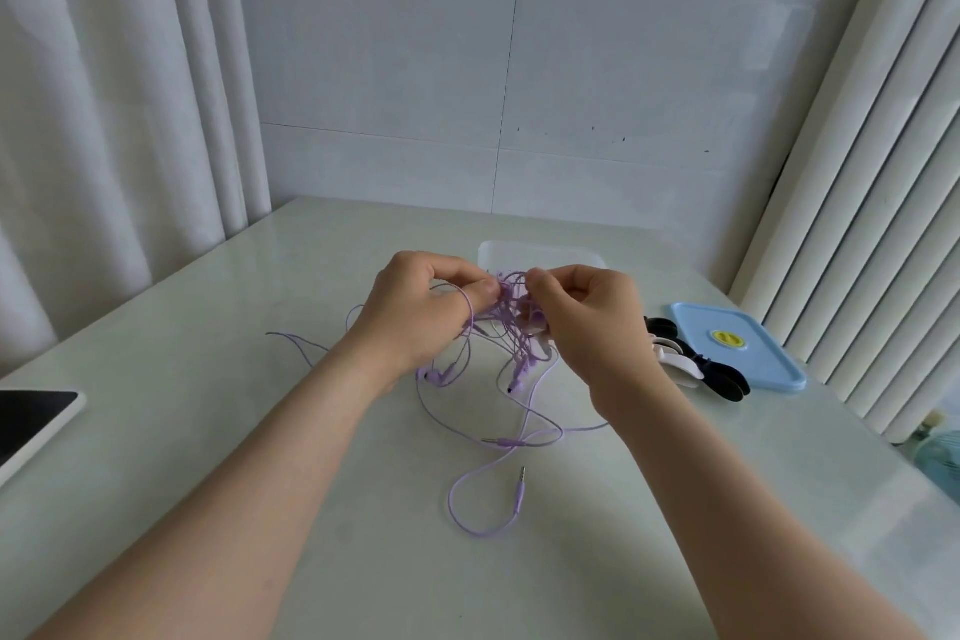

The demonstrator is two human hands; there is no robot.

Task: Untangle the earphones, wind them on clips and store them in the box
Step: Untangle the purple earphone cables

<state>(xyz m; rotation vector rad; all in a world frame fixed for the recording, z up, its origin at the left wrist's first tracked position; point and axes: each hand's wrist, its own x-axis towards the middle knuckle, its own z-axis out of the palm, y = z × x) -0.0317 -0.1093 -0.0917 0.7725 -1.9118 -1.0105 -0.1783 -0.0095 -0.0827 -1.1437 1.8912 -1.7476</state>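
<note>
Pinching one tangle of purple earphones (508,299) at mid-frame: left hand (415,309) and right hand (592,322); one blue lid (769,364) at right, yellow sticker (726,338) unreadable.

Pale glossy table (260,431), small mess on it

Loose cable loops of the purple earphones (506,312) trail across the middle, with one plug (520,490) lying nearest the camera. Behind them sits a clear box (540,255) (easy to miss, it's nearly the same tone as the top). Off to the right there's a blue lid (748,353) with a yellow sticker (725,338), and black and white clips (724,379) bunched just beside its left edge. A dark-screened device (31,421) pokes in at the left edge.
</note>
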